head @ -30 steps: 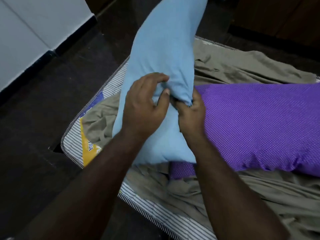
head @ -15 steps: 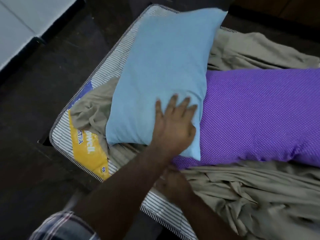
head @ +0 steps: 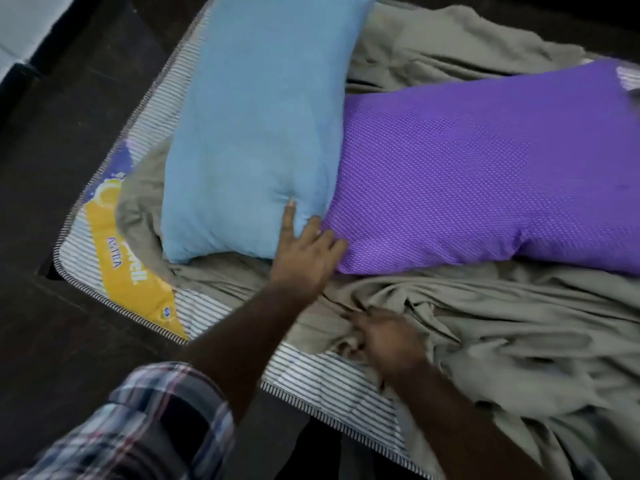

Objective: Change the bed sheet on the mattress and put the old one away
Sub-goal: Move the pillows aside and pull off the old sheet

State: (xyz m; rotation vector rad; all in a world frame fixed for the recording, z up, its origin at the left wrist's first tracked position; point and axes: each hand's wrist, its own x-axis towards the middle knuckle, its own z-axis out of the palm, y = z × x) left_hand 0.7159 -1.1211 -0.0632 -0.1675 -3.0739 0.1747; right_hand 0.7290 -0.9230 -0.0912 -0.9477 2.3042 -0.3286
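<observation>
The old bed sheet (head: 433,317) lies rumpled across the mattress (head: 311,372), bunched in deep folds along the near edge and trailing under both pillows. By its drape it is judged thin, light and entirely limp — no stiffness to lever against, and it will stretch and drag rather than slide as a piece.

Two loads sit on it: a blue pillow (head: 256,133) at the mattress corner and a purple dotted pillow (head: 478,168) touching it on the right. Both would need lifting clear before the sheet will come away freely.

The best hold is judged to be a gathered handful at the near edge, where cloth is already heaped.

The left hand (head: 304,258) rests at the blue pillow's lower corner with fingers extended, grip loose and holding nothing. The right hand (head: 384,341) is buried in the bunched folds; it is blurred, and whether its grip is closed on cloth cannot be told.

Appearance: plain greyish-tan, unpatterned, heavily creased. The striped ticking and a yellow label (head: 121,258) are exposed at the corner — the sheet is already off there.
</observation>
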